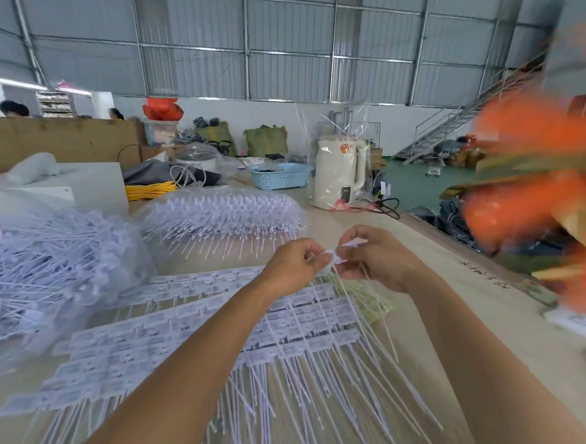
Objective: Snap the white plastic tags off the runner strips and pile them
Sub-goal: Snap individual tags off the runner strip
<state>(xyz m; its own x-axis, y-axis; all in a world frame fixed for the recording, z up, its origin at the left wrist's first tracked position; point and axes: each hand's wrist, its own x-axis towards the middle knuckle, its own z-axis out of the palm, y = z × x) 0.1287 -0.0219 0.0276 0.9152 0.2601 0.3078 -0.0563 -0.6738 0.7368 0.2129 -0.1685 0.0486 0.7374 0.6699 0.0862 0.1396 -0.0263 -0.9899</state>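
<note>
Both of my hands meet above the table's middle. My left hand (296,264) and my right hand (377,256) each pinch one small white plastic tag (336,253) between thumb and fingers; its thin tail hangs down between them. Below my forearms lie several rows of white tags on runner strips (202,333), their long thin tails fanned toward me. A loose heap of white tags in clear plastic (46,250) sits at the left. A second bagged bundle of tags (222,214) lies behind it.
A cream electric kettle (338,172) in clear wrap stands at the back of the table beside a light blue basket (282,176). Blurred orange objects (539,179) fill the right edge. A white box (87,186) sits at back left. The table's right edge drops to a cluttered floor.
</note>
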